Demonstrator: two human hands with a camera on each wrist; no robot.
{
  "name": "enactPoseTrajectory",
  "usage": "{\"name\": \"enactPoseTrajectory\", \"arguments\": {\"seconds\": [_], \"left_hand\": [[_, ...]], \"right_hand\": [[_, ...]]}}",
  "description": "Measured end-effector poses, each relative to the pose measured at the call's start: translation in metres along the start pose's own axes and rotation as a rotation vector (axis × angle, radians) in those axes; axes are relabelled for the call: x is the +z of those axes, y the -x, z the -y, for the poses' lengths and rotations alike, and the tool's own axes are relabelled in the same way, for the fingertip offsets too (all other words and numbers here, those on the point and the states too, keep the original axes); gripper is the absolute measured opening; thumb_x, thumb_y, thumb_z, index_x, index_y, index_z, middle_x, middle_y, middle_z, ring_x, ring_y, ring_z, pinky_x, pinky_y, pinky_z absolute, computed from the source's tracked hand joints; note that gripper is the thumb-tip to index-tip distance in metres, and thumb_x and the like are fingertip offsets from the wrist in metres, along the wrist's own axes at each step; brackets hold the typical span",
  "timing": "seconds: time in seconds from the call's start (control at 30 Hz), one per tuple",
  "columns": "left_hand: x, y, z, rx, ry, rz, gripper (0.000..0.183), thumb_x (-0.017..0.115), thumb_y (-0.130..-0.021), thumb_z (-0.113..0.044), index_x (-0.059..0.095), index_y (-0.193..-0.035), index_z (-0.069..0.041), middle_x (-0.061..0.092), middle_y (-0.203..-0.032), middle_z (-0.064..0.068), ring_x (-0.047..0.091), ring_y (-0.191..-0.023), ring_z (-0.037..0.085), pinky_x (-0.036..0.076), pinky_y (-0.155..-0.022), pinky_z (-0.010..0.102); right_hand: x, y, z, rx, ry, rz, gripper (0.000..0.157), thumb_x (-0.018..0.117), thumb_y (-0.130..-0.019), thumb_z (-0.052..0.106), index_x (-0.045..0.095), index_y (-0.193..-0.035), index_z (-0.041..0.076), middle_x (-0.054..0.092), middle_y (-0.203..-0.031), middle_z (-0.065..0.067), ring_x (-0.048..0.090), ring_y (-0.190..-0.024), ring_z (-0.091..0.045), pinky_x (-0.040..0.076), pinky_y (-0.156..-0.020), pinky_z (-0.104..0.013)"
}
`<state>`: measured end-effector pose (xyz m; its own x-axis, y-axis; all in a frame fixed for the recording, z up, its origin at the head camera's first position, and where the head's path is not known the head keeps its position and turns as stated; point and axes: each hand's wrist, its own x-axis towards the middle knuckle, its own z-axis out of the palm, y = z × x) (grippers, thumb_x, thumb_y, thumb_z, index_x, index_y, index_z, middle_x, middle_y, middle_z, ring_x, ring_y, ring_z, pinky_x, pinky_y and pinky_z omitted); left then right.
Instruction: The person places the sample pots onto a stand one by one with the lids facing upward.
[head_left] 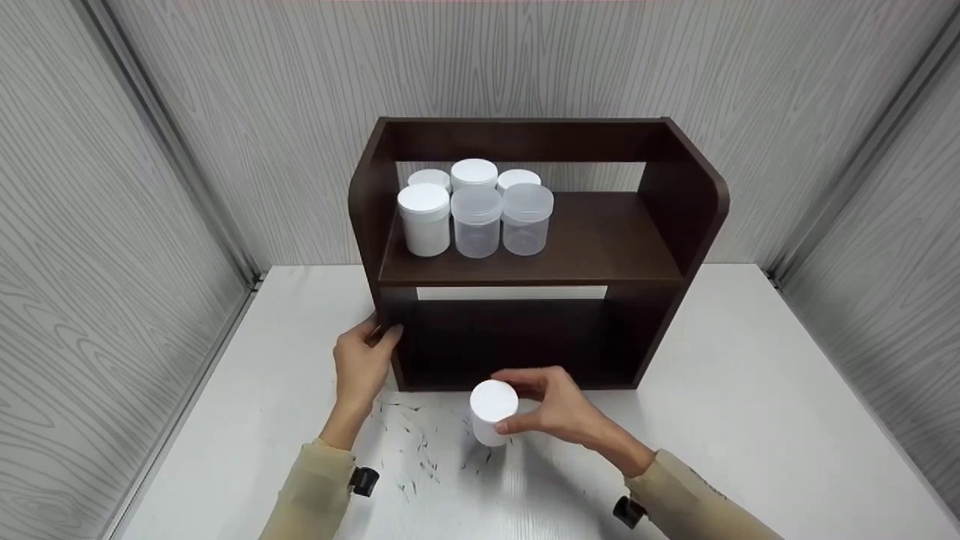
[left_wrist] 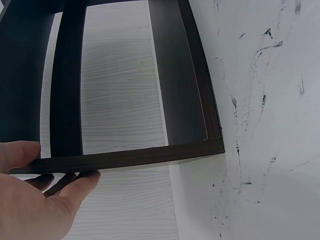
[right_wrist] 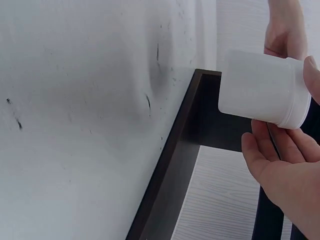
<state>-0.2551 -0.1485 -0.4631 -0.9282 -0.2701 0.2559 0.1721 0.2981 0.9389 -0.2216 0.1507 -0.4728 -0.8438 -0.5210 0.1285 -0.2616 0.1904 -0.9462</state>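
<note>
A white lidded jar (head_left: 493, 405) is pinched between the thumb and fingers of my right hand (head_left: 562, 409), just in front of the shelf's lower level. In the right wrist view the jar (right_wrist: 257, 90) has a translucent white body, and the thumb lies by its lid. My left hand (head_left: 364, 367) grips the left side panel of the dark brown shelf (head_left: 525, 283). The left wrist view shows this hand (left_wrist: 40, 205) with its thumb on one face of the panel (left_wrist: 125, 157) and fingers on the other.
On the upper shelf board, toward the left, several jars stand in two rows: a white one (head_left: 425, 225) and two clear ones (head_left: 477, 229) in front, white-lidded ones (head_left: 474, 172) behind. Dark scuff marks (head_left: 420, 450) streak the white tabletop (head_left: 247, 420). Grey wood-grain walls (head_left: 300, 90) surround it.
</note>
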Motion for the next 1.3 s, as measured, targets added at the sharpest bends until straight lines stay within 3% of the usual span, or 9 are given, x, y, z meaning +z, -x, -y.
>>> {"name": "enactPoseTrajectory", "arguments": {"seconds": [0.3,0.53,0.67,1.3], "left_hand": [[0.0,0.0,0.0,0.001,0.005,0.002,0.047,0.071,-0.1,-0.01,0.059,-0.14,0.012,0.067,-0.131,0.028,0.07,-0.118,0.036,0.059,-0.094,0.035],[0.0,-0.001,0.001,0.002,-0.002,-0.007,0.045,0.072,-0.099,-0.01,0.061,-0.138,0.01,0.068,-0.13,0.026,0.071,-0.116,0.035,0.06,-0.093,0.033],[0.0,0.0,0.002,0.014,-0.002,0.004,0.045,0.07,-0.1,-0.01,0.06,-0.139,0.011,0.068,-0.131,0.027,0.071,-0.116,0.035,0.06,-0.094,0.034],[-0.001,-0.001,0.002,0.013,0.001,0.004,0.042,0.07,-0.1,-0.01,0.063,-0.137,0.01,0.069,-0.128,0.026,0.072,-0.114,0.036,0.06,-0.093,0.036]], "right_hand": [[-0.013,0.014,0.021,0.031,-0.002,-0.026,0.068,0.096,-0.075,0.008,0.068,-0.136,-0.003,0.072,-0.13,-0.012,0.068,-0.121,-0.031,0.053,-0.107,-0.043],[-0.024,0.023,0.036,0.052,0.026,-0.05,0.068,0.096,-0.075,0.01,0.068,-0.136,-0.002,0.072,-0.131,-0.01,0.068,-0.121,-0.027,0.054,-0.104,-0.037],[-0.03,0.028,0.045,0.07,0.034,-0.063,0.068,0.096,-0.075,0.01,0.068,-0.136,-0.001,0.072,-0.13,-0.011,0.069,-0.119,-0.027,0.056,-0.103,-0.039],[-0.063,0.032,0.094,0.095,0.058,-0.113,0.067,0.096,-0.076,0.011,0.068,-0.137,0.0,0.072,-0.13,-0.011,0.067,-0.123,-0.026,0.056,-0.102,-0.039]]}}
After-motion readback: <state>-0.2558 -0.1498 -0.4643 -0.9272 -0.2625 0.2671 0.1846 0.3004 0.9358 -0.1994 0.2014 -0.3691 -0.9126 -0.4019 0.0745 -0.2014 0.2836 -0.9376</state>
